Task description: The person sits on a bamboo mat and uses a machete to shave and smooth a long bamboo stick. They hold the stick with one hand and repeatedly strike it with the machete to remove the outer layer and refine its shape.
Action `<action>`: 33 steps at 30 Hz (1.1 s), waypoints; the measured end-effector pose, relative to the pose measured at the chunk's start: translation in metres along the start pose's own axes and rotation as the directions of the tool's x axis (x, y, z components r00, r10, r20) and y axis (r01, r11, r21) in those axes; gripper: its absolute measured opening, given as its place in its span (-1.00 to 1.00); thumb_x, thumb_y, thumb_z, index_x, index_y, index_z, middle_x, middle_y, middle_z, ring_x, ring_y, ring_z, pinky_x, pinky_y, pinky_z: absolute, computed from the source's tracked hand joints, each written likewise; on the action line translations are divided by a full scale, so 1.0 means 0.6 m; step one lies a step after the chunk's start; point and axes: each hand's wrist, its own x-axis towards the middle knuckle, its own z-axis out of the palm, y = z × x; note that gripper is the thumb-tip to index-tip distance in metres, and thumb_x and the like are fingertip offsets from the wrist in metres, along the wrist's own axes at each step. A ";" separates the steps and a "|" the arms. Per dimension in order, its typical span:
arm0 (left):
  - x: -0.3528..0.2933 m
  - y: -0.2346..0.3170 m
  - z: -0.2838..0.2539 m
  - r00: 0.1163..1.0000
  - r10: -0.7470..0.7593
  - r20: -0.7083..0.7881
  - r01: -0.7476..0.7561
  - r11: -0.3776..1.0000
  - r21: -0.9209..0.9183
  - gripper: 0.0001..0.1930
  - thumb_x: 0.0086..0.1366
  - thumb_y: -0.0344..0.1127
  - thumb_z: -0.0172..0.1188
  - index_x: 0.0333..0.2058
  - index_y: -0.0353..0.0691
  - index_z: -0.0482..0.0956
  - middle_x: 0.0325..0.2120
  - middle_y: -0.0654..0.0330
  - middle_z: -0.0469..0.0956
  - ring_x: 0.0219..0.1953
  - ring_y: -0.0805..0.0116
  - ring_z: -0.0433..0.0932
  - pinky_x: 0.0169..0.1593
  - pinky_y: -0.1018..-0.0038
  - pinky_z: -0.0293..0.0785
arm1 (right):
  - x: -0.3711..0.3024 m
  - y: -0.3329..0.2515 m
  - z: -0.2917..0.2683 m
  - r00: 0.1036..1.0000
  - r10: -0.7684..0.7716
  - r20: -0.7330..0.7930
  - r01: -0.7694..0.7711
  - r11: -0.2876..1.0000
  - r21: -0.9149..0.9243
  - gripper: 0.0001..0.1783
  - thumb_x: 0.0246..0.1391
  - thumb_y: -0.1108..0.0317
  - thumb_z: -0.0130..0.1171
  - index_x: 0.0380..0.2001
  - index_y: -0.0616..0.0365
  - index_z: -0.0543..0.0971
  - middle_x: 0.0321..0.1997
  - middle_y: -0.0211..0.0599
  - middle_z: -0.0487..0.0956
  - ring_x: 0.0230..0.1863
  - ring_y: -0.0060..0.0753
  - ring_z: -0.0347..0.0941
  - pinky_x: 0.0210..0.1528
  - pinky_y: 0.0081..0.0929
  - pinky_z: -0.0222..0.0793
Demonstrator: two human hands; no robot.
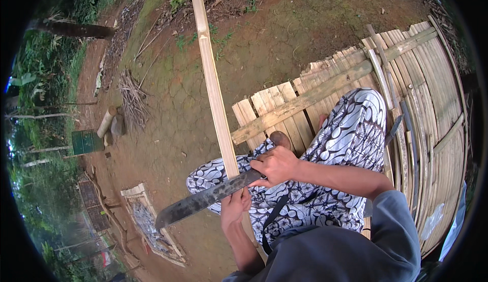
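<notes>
My right hand [278,165] is closed around the grip end of a machete [203,199], and its thumb presses near the blade. The broad dark blade points to the lower left, crossing over a long pale bamboo strip [213,86]. Just below the blade, my left hand [235,208] is closed on that strip, its fingers partly hidden. From my lap the strip runs forward past the top of the view. Patterned black-and-white trousers [351,124] cover my bent legs. The machete's handle is hidden in my right hand.
I sit on a bamboo slat platform [325,86] with loose poles along its right side. Bare earth [173,124] lies ahead and left. A bundle of sticks [133,99], a green box [87,142] and a framed pit [150,223] stand at the left, before trees.
</notes>
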 end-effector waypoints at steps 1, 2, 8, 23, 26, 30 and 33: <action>0.000 0.002 0.000 1.000 -0.004 0.013 0.004 1.000 -0.001 -0.58 0.46 -0.28 -0.12 -0.65 -0.16 0.19 -0.78 0.38 0.11 -0.79 0.60 0.05 -0.69 0.57 -0.09 | 0.000 0.003 0.000 1.000 -0.013 -0.015 0.013 1.000 -0.006 -0.42 -0.03 -0.20 0.18 -0.43 0.21 0.49 -0.63 -0.20 0.52 -0.62 -0.15 0.52 -0.62 -0.31 0.39; 0.001 0.002 0.003 1.000 0.016 -0.009 -0.016 1.000 0.006 -0.58 0.46 -0.29 -0.11 -0.65 -0.16 0.19 -0.77 0.39 0.11 -0.78 0.61 0.05 -0.69 0.58 -0.09 | 0.001 0.006 0.000 0.999 -0.025 -0.030 0.024 1.000 -0.012 -0.42 -0.04 -0.20 0.19 -0.44 0.20 0.49 -0.64 -0.21 0.51 -0.63 -0.16 0.52 -0.62 -0.32 0.38; 0.005 0.004 0.010 0.998 0.055 -0.042 -0.051 0.995 0.086 -0.59 0.46 -0.30 -0.08 -0.64 -0.16 0.20 -0.76 0.42 0.09 -0.75 0.64 0.05 -0.67 0.60 -0.08 | 0.006 0.014 0.001 0.995 -0.040 -0.095 0.034 0.997 -0.062 -0.40 -0.01 -0.25 0.13 -0.51 0.17 0.45 -0.74 -0.20 0.44 -0.70 -0.14 0.49 -0.69 -0.28 0.32; -0.063 -0.035 -0.018 0.999 0.018 -0.050 -0.019 0.999 -0.026 -0.75 0.45 -0.25 -0.07 -0.43 -0.21 0.32 -0.74 0.40 0.15 -0.76 0.64 0.08 -0.69 0.62 -0.03 | 0.042 0.069 -0.070 0.838 0.540 -0.078 -0.545 0.833 -0.097 -0.48 0.16 -0.14 0.00 -0.45 0.16 0.52 -0.72 -0.11 0.50 -0.64 -0.05 0.52 -0.52 -0.17 0.47; -0.047 -0.009 -0.018 0.997 0.052 -0.054 -0.053 0.999 -0.001 -0.75 0.46 -0.24 -0.07 -0.42 -0.21 0.32 -0.74 0.40 0.15 -0.76 0.64 0.08 -0.70 0.62 -0.03 | 0.009 0.041 -0.037 0.954 0.288 -0.077 -0.296 0.946 -0.132 -0.46 0.08 -0.19 0.09 -0.46 0.15 0.50 -0.62 -0.15 0.54 -0.65 -0.11 0.49 -0.54 -0.21 0.40; -0.038 -0.002 -0.024 0.993 0.121 0.008 -0.121 0.992 0.016 -0.77 0.45 -0.26 -0.08 -0.40 -0.22 0.33 -0.75 0.40 0.13 -0.79 0.65 0.05 -0.74 0.64 -0.08 | 0.007 0.027 -0.015 0.990 0.007 -0.138 -0.028 0.989 -0.148 -0.44 0.04 -0.22 0.12 -0.42 0.15 0.50 -0.59 -0.28 0.50 -0.55 -0.23 0.53 -0.51 -0.32 0.42; -0.043 0.001 -0.019 0.984 0.177 0.010 -0.177 0.977 0.118 -0.82 0.45 -0.28 -0.07 -0.33 -0.22 0.33 -0.75 0.40 0.13 -0.79 0.65 0.06 -0.74 0.65 -0.06 | 0.008 0.024 -0.016 0.986 -0.041 -0.159 0.012 0.984 -0.176 -0.45 -0.01 -0.23 0.16 -0.44 0.12 0.49 -0.57 -0.33 0.48 -0.51 -0.29 0.53 -0.47 -0.37 0.40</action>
